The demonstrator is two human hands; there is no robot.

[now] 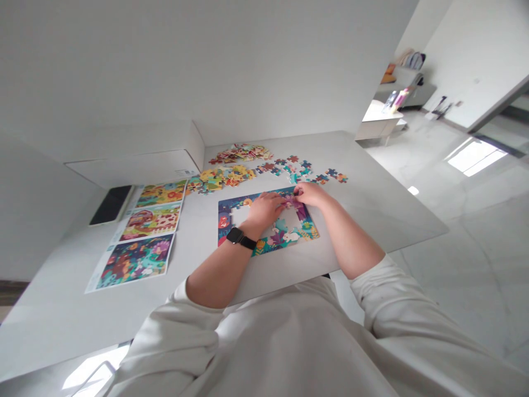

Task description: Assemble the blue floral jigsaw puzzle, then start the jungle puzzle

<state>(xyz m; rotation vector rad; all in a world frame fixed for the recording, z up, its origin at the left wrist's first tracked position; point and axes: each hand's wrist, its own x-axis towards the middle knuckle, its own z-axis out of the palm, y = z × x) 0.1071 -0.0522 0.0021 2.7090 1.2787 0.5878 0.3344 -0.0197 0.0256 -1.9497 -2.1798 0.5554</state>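
Pale grey tabletop [372, 198] against a plain wall [248, 71]. A rectangular, multicoloured jigsaw puzzle [283, 238], its border largely joined and its middle partly showing white, lies before the person. The left hand [266, 209], with a black square-faced watch [236, 236] at the wrist, rests palm down over the puzzle, fingers extended and close together. The right hand [308, 194] is at the upper right corner, fingers curled together; whether they pinch a piece cannot be told. Beyond lie a red-and-cream heap [243, 153] and a yellow-and-green heap [227, 176] of pieces; at left, a three-picture printed sheet [151, 220].
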